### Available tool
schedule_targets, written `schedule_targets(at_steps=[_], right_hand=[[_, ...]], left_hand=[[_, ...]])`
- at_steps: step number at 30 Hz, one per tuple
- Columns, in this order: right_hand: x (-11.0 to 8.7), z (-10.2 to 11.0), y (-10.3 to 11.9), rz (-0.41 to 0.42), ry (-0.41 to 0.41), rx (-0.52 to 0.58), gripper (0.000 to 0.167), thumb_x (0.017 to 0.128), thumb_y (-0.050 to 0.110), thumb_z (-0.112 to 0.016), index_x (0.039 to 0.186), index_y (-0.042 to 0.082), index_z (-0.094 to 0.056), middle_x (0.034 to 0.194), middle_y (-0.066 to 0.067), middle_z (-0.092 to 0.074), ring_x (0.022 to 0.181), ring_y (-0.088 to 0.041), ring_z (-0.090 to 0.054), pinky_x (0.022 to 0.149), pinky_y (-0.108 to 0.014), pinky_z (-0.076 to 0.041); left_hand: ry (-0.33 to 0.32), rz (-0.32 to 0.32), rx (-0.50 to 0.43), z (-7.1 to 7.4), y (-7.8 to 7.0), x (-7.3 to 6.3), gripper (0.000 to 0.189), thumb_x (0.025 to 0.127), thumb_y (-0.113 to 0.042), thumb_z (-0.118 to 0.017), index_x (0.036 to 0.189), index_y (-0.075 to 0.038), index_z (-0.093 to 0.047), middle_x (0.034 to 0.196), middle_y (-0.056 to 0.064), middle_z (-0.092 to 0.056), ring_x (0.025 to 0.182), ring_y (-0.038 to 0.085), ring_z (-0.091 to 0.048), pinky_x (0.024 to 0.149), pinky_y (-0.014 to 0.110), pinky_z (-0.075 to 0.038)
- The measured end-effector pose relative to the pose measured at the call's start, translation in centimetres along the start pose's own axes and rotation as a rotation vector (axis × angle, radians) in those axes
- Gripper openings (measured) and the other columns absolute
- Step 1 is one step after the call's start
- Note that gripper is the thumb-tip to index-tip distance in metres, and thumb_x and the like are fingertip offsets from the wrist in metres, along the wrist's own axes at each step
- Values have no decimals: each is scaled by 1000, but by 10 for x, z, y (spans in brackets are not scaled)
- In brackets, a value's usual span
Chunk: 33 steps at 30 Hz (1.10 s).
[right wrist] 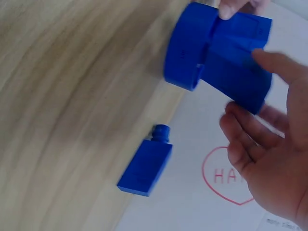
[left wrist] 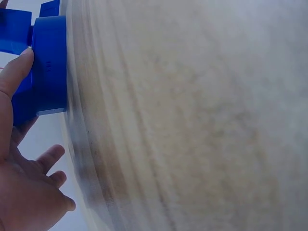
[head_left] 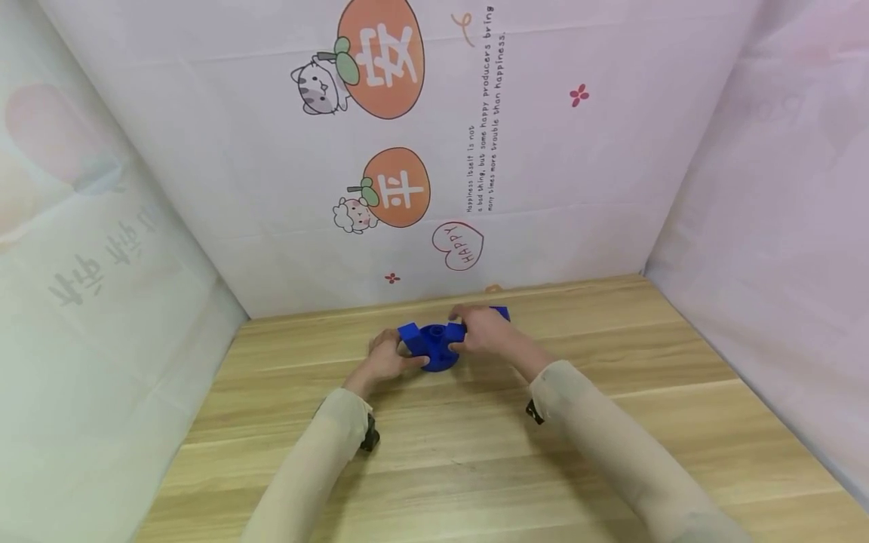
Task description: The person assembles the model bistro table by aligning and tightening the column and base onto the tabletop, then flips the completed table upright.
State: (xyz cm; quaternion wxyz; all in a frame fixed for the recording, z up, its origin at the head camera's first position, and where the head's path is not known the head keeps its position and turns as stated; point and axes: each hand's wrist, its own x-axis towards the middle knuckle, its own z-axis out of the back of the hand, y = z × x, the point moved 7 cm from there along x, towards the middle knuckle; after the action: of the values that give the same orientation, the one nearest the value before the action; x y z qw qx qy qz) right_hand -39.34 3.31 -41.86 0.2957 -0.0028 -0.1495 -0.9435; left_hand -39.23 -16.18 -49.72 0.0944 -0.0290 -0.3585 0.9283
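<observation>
On the wooden table stands a round blue plastic base (head_left: 440,363) with a short socket (head_left: 437,330) on top. My left hand (head_left: 388,357) pinches a blue rectangular block (head_left: 411,336) at the base's left side, thumb (left wrist: 20,70) in front and a finger behind. On the other side, my right hand (head_left: 486,329) holds another blue block (right wrist: 237,67) between thumb and fingers, against the base. Whether either block is fully joined to the base cannot be told. Beyond the right hand lies a separate blue block with a ridged round peg (right wrist: 147,166).
The wooden table (head_left: 434,467) ends at a white printed cloth backdrop (head_left: 543,166), close behind the blue parts. White cloth walls rise on the left (head_left: 102,302) and right (head_left: 781,226). A dark wrist device (head_left: 370,435) shows at the left sleeve.
</observation>
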Motion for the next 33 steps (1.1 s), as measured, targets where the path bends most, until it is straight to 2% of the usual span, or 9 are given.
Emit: schedule_targets(at_steps=[2, 5, 9, 13, 16, 18, 21, 25, 33], right_hand=[[-2, 2, 5, 54, 10, -12, 53, 83, 25, -79, 131, 13, -59, 107, -7, -71, 91, -18, -67, 75, -34, -56], [-4, 6, 12, 137, 8, -34, 48, 83, 18, -77, 128, 12, -61, 97, -5, -71, 83, -15, -66, 69, -30, -55], [-2, 5, 17, 146, -10, -74, 36, 87, 33, -77, 113, 10, -65, 82, 0, -67, 70, -10, -60, 61, -25, -50], [2, 1, 19, 115, -6, -103, 47, 85, 40, -78, 120, 12, -65, 105, -3, -72, 89, -15, -67, 77, -32, -57], [4, -1, 23, 140, 23, -113, 54, 84, 34, -79, 132, 16, -61, 126, -6, -68, 109, -21, -67, 92, -40, -56], [6, -2, 24, 148, 38, -122, 55, 86, 34, -77, 135, 17, -60, 131, -6, -66, 114, -22, -66, 97, -41, -55], [10, -3, 23, 108, 31, -104, 49, 87, 41, -76, 127, 14, -64, 119, -6, -70, 103, -21, -69, 91, -39, -57], [16, -5, 21, 30, 18, -80, 51, 85, 53, -74, 111, 10, -66, 98, -4, -72, 84, -17, -67, 79, -34, -58], [21, -8, 15, -42, 51, -76, 39, 87, 46, -75, 100, 10, -68, 88, 0, -69, 76, -14, -62, 71, -31, -53]], left_hand=[[3, -4, 6, 1, -1, 0, 72, 81, -46, -80, 137, -8, -56, 136, 14, -57, 133, 33, -45, 119, 59, -14], [8, 6, 8, 2, -2, 0, 74, 81, -47, -80, 138, -8, -55, 137, 14, -55, 135, 34, -43, 121, 58, -11], [2, 1, 13, 3, -4, 0, 68, 82, -44, -81, 134, -8, -57, 135, 13, -57, 133, 33, -45, 119, 55, -16], [-1, -24, 13, 3, -6, 1, 63, 82, -41, -81, 131, -8, -59, 132, 13, -59, 130, 33, -47, 115, 56, -21], [5, -25, 15, 3, -6, 1, 67, 82, -42, -80, 135, -8, -57, 135, 14, -58, 133, 34, -45, 118, 60, -17], [7, -17, 17, 2, -5, 1, 69, 82, -42, -80, 137, -8, -55, 136, 14, -57, 134, 35, -44, 120, 62, -12], [2, -7, 14, 1, -3, 1, 71, 82, -43, -80, 138, -8, -55, 136, 13, -57, 134, 35, -44, 120, 62, -11], [8, -16, 26, -3, -2, 1, 66, 83, -44, -80, 135, -9, -58, 131, 10, -60, 130, 31, -47, 116, 55, -20], [-4, -35, 34, -2, -5, 0, 68, 82, -46, -80, 135, -10, -58, 129, 10, -62, 128, 31, -49, 114, 53, -25]])
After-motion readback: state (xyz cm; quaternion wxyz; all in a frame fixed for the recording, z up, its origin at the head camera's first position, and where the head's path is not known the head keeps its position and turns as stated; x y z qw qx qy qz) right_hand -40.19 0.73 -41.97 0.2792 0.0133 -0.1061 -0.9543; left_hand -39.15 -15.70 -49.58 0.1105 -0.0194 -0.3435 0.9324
